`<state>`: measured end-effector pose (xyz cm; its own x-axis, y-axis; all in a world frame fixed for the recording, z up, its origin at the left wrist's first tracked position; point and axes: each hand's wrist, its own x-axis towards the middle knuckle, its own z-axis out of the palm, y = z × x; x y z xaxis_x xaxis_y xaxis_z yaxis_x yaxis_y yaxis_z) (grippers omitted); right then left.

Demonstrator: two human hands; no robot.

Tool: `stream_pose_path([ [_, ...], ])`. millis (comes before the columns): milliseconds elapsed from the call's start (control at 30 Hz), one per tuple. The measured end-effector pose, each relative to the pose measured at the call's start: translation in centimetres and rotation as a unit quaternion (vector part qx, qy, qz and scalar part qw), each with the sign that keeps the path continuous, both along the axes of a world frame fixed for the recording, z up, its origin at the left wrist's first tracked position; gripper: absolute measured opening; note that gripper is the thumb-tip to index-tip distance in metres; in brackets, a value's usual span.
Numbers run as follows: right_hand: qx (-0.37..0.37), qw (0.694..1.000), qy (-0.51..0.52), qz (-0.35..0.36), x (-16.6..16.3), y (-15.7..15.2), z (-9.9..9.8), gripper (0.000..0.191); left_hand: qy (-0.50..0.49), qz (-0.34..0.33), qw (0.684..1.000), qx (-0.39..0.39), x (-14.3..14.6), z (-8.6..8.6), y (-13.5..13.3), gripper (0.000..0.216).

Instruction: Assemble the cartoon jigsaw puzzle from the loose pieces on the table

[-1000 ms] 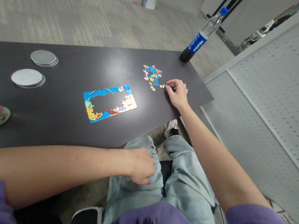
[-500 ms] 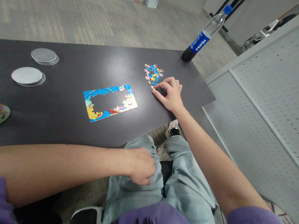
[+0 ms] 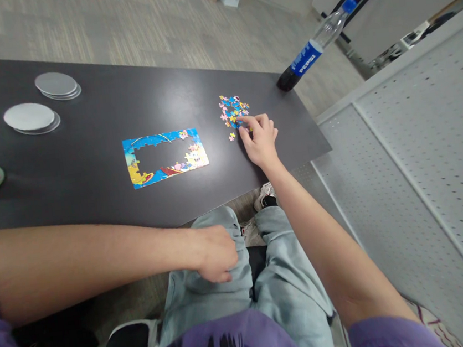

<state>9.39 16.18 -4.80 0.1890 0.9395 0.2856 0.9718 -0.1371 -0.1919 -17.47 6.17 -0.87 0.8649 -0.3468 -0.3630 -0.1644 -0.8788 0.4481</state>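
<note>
Right of the unfinished puzzle (image 3: 173,171), the right hand (image 3: 261,139), thumb and forefinger parted, could scatter loose pieces (image 3: 233,118) by brushing them, while the left hand (image 3: 219,253) curls above the lap, contents hidden.

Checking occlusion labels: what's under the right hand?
Loose puzzle pieces show beside the right hand, on the dark tabletop. Beneath the hand is covered; can't tell if more pieces lie there.

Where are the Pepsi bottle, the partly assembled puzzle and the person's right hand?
Pepsi bottle (image 3: 306,58), head view: on its blue label.
Partly assembled puzzle (image 3: 173,171), head view: on its near border.
Right hand (image 3: 262,141), head view: on its back.
</note>
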Motion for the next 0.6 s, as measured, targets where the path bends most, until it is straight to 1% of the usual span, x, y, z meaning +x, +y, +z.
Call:
stream_pose_path([
  [133, 0.001, 1.0, -0.006, -0.018, -0.1, 0.5, -0.1, 0.041, 0.003, 0.003, 1.0, 0.011, 0.1, 0.3, 0.1, 0.035],
  [300, 0.008, 1.0, -0.001, -0.017, -0.3, 0.2, 0.2, 0.027, 0.023, -0.007, 1.0, 0.005, 0.4, 0.5, 0.2, 0.04],
  [400, 0.014, 1.0, 0.009, -0.026, -0.4, 0.3, 0.3, 0.027, 0.025, -0.007, 1.0, -0.002, 0.5, 0.5, 0.3, 0.04],
  [500, 0.02, 0.999, 0.022, -0.042, -0.4, 1.0, 0.2, 0.03, 0.019, -0.002, 1.0, -0.006, 0.3, 0.4, 0.2, 0.039],
  [600, 0.024, 0.998, 0.039, -0.05, -0.6, 2.0, 0.2, 0.024, 0.01, 0.006, 1.0, -0.009, 0.1, 0.4, 0.1, 0.038],
])
